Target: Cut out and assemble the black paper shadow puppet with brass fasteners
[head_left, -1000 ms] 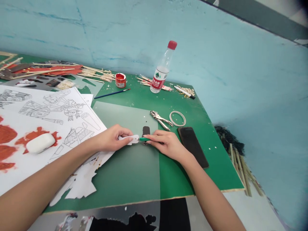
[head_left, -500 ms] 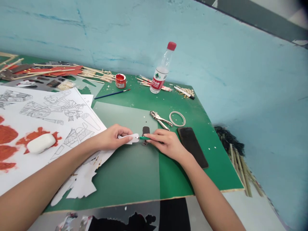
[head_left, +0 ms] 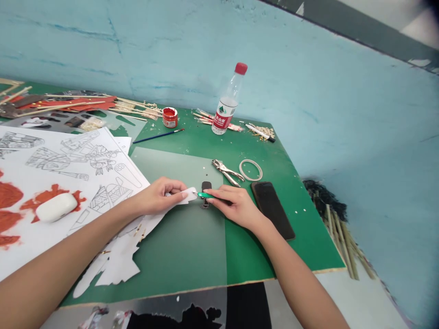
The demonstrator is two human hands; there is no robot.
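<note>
My left hand (head_left: pixel 167 195) pinches a small white paper cut-out (head_left: pixel 189 195) between thumb and fingers. From the right, my right hand (head_left: pixel 235 204) grips a slim green-and-dark tool (head_left: pixel 205 195) like a craft knife, its tip at the right end of the cut-out. Fingers hide most of the tool, and I cannot tell whether its tip pierces the paper. Just beyond and below the tool, a small dark cut-out piece (head_left: pixel 206 185) lies on the translucent sheet (head_left: pixel 192 246). A larger white paper cut-out (head_left: pixel 118 265) rests beside my left forearm.
Printed line drawings (head_left: pixel 103 201) and a white case (head_left: pixel 56 207) lie at left. Metal hole-punch pliers (head_left: pixel 226 172), a tape ring (head_left: pixel 250 170) and a phone (head_left: pixel 273 209) are at right. Behind stand a paint jar (head_left: pixel 170 118) and a bottle (head_left: pixel 224 107), with a paintbrush (head_left: pixel 157 135) nearby.
The camera view has shifted slightly. The green tool has turned a little in my right hand, showing more of its dark rear part. Both hands keep their grips.
</note>
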